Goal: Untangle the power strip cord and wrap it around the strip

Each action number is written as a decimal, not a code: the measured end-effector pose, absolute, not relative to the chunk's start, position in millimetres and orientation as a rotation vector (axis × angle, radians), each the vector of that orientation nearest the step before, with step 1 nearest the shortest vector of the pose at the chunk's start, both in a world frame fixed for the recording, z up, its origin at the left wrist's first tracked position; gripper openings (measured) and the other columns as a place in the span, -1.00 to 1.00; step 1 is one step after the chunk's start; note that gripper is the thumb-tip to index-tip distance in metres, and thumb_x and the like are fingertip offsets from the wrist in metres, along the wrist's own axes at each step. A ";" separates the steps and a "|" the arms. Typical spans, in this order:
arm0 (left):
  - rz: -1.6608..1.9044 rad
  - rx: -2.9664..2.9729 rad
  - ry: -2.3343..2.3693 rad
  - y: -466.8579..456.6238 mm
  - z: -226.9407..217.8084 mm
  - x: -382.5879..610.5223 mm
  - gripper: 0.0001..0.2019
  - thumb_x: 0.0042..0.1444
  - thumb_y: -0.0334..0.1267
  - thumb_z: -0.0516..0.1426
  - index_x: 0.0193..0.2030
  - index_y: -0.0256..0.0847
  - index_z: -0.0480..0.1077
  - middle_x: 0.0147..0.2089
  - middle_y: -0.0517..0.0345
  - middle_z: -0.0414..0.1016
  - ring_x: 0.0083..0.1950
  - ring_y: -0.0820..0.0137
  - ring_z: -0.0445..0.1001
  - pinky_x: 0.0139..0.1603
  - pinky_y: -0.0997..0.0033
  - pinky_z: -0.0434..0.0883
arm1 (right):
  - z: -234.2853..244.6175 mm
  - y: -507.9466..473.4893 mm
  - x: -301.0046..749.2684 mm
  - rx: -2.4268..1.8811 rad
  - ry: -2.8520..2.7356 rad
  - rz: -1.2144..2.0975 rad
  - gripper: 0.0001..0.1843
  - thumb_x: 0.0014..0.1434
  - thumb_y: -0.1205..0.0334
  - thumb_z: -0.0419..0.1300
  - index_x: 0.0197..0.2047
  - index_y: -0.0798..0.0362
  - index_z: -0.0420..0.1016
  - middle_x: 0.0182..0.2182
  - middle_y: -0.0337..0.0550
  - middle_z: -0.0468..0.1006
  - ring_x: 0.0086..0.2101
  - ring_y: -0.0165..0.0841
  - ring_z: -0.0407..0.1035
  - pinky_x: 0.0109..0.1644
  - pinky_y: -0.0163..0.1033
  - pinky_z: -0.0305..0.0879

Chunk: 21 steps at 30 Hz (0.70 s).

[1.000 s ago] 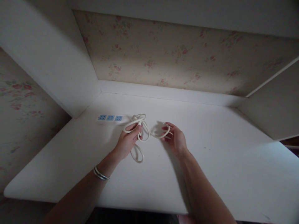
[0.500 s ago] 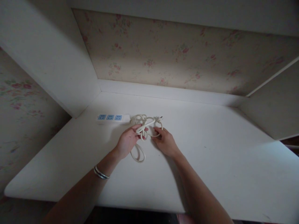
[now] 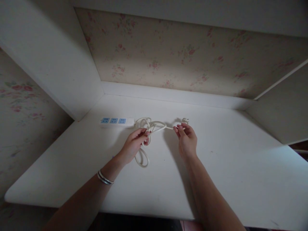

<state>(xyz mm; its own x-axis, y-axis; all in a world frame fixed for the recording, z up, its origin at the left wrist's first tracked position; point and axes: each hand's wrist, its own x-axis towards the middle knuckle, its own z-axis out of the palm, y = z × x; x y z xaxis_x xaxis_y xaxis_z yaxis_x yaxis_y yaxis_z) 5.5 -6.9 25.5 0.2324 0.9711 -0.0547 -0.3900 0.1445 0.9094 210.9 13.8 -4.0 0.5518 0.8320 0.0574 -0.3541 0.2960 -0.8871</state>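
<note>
A white power strip [image 3: 117, 121] with three blue sockets lies on the white desk [image 3: 228, 160], left of centre. Its cream cord [image 3: 144, 158] is bunched in loops just right of the strip. My left hand [image 3: 133, 144], with bracelets on the wrist, is closed on the tangled loops. My right hand [image 3: 187, 138] pinches the cord near its plug [image 3: 184, 121] and holds it out to the right, so a stretch of cord runs taut between the hands. One loop hangs below my left hand onto the desk.
The desk sits in an alcove. A white side panel [image 3: 60, 64] rises at the left, floral wallpaper [image 3: 180, 54] covers the back, and another panel [image 3: 284, 106] stands at the right. The desk's front edge runs near the bottom.
My right hand has drawn the plug end out of the bundle and carried it to the right. My left hand has stayed on the loops.
</note>
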 end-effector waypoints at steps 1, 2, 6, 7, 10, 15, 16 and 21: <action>1.150 0.925 0.807 -7.0 25.1 5.5 -0.87 -0.04 -0.32 0.24 -0.33 -0.27 0.41 -0.41 0.23 0.35 -0.41 0.52 0.26 -0.39 0.47 0.21 | -2.2 13.9 210.9 -0.947 -0.552 0.851 -0.66 -0.13 0.19 0.44 -0.28 0.05 0.48 -0.37 -0.30 0.51 -0.32 -0.44 0.48 0.04 -0.16 0.42; 1.153 0.925 0.820 -7.1 24.6 5.5 -0.87 -0.04 -0.32 0.24 -0.33 -0.27 0.42 -0.41 0.24 0.34 -0.42 0.52 0.25 -0.39 0.48 0.20 | -0.5 13.8 210.7 -0.926 -0.530 0.849 -0.66 -0.14 0.20 0.45 -0.29 0.05 0.48 -0.38 -0.30 0.52 -0.33 -0.45 0.48 0.04 -0.17 0.42; 1.165 0.934 0.846 -7.4 22.2 5.2 -0.89 -0.03 -0.32 0.23 -0.33 -0.27 0.43 -0.44 0.25 0.30 -0.43 0.53 0.21 -0.39 0.49 0.20 | 5.1 12.0 210.5 -0.857 -0.492 0.837 -0.64 -0.16 0.24 0.46 -0.27 0.05 0.48 -0.39 -0.31 0.53 -0.35 -0.46 0.49 -0.02 -0.21 0.46; 1.171 0.931 0.843 -7.5 22.1 5.1 -0.90 -0.04 -0.33 0.23 -0.35 -0.26 0.42 -0.45 0.26 0.29 -0.43 0.54 0.20 -0.39 0.49 0.20 | 6.3 11.6 210.7 -0.848 -0.486 0.839 -0.63 -0.16 0.24 0.47 -0.26 0.05 0.48 -0.38 -0.30 0.54 -0.36 -0.46 0.50 -0.04 -0.22 0.47; 1.193 0.893 0.833 -7.8 24.0 4.6 -0.90 -0.01 -0.32 0.22 -0.44 -0.26 0.37 -0.52 0.29 0.22 -0.47 0.55 0.16 -0.40 0.50 0.20 | 9.6 10.3 211.8 -0.860 -0.464 0.860 -0.59 -0.17 0.25 0.47 -0.22 0.04 0.47 -0.34 -0.28 0.55 -0.34 -0.44 0.52 -0.13 -0.26 0.50; 1.199 0.781 0.798 -6.3 32.3 2.4 -0.87 0.07 -0.27 0.19 -0.41 -0.28 0.37 -0.55 0.32 0.14 -0.52 0.58 0.10 -0.46 0.53 0.17 | 15.4 7.1 212.2 -0.852 -0.434 0.926 -0.52 -0.19 0.25 0.48 -0.17 0.02 0.45 -0.32 -0.26 0.57 -0.34 -0.43 0.54 -0.31 -0.41 0.50; 1.195 0.756 0.788 -5.6 33.6 1.6 -0.87 0.08 -0.26 0.17 -0.40 -0.28 0.37 -0.54 0.32 0.14 -0.53 0.58 0.08 -0.47 0.54 0.17 | 16.5 6.3 211.8 -0.845 -0.428 0.949 -0.53 -0.19 0.25 0.49 -0.19 0.03 0.45 -0.31 -0.25 0.58 -0.34 -0.43 0.54 -0.33 -0.43 0.49; 1.126 0.675 0.762 -3.2 36.8 -3.0 -0.82 0.14 -0.21 0.10 -0.40 -0.26 0.36 -0.59 0.34 0.09 -0.58 0.57 0.04 -0.48 0.52 0.22 | 20.6 2.6 208.0 -0.847 -0.414 1.047 -0.61 -0.17 0.26 0.48 -0.27 0.04 0.44 -0.31 -0.23 0.59 -0.33 -0.44 0.54 -0.37 -0.48 0.48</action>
